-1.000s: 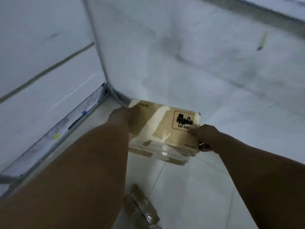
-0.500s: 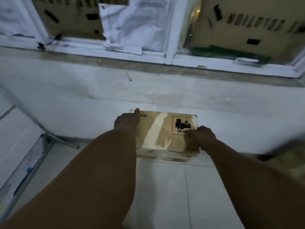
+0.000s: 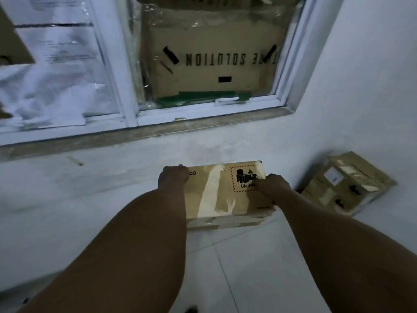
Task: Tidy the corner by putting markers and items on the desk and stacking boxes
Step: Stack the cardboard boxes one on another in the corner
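I hold a taped cardboard box [image 3: 216, 195] with a red-bordered battery hazard label in front of me, above the tiled floor. My left hand [image 3: 172, 178] grips its left end, fingers curled over the far edge. My right hand [image 3: 272, 188] grips its right end, covering part of the label. A second taped cardboard box [image 3: 347, 184] lies tilted on the floor in the corner at the right, leaning against the white wall.
A white-framed window [image 3: 128, 86] with a grey sill [image 3: 135, 134] spans the wall ahead. Behind the glass stand a large cardboard carton [image 3: 209, 48] and crumpled white papers [image 3: 52, 82]. White floor tiles [image 3: 248, 267] lie below my arms.
My view has swung right and up from the left floor corner to the window wall. The box has stayed gripped in both hands, and the second box has come into sight at the right.
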